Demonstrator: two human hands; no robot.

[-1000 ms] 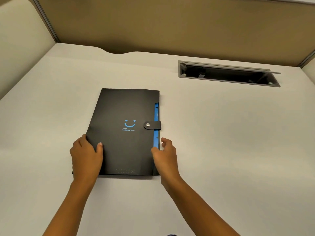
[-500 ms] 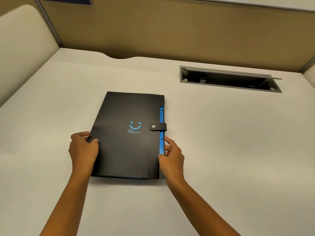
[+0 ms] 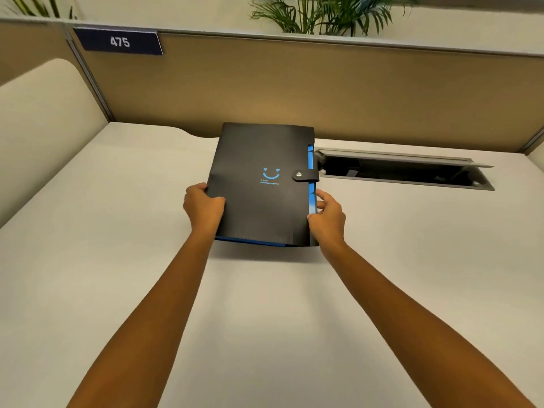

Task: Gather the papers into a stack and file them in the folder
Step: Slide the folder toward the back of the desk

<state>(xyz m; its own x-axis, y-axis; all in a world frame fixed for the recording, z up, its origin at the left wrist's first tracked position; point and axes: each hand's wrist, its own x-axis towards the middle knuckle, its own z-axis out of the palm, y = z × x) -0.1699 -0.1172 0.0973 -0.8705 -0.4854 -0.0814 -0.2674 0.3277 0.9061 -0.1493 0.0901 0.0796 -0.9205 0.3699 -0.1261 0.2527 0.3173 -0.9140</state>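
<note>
Holding the folder by its two long edges, I have my left hand clamped on the left side and my right hand pinching the blue-lined right side, thumbs on the cover. Both grips are narrow and closed on it. The folder is lifted clear of the worktop, tilted with its far end higher, its shadow lying beneath the near edge. The snap strap is fastened across the opening, and I see no loose papers anywhere, so I judge the filing done and this the last carry. To do it well I should keep both sides level so nothing slides toward the open top, steer away from the open cable slot just beside the right edge, and set it down flat.
</note>
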